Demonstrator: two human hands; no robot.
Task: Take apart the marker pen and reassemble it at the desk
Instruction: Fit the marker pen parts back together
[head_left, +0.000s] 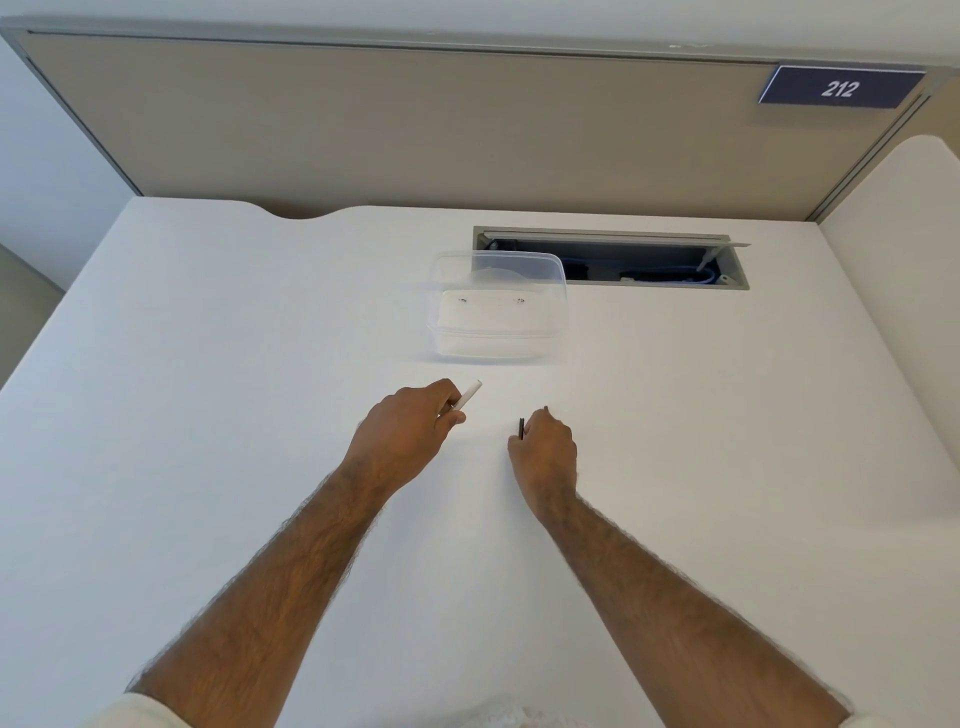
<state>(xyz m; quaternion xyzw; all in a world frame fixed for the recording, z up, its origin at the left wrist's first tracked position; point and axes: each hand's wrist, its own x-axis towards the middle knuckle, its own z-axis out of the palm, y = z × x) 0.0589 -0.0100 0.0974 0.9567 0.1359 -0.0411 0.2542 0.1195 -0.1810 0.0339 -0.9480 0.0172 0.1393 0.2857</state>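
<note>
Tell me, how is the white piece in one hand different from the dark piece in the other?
The white piece in the left hand is pale and shows a longer length; the dark piece in the right hand is black and only a short bit shows. The white piece slants up and to the right, past the fingers; the dark piece stands nearly upright at the fingertips. Both are slim, pinched in fingers above the desk, and apart from each other.
</note>
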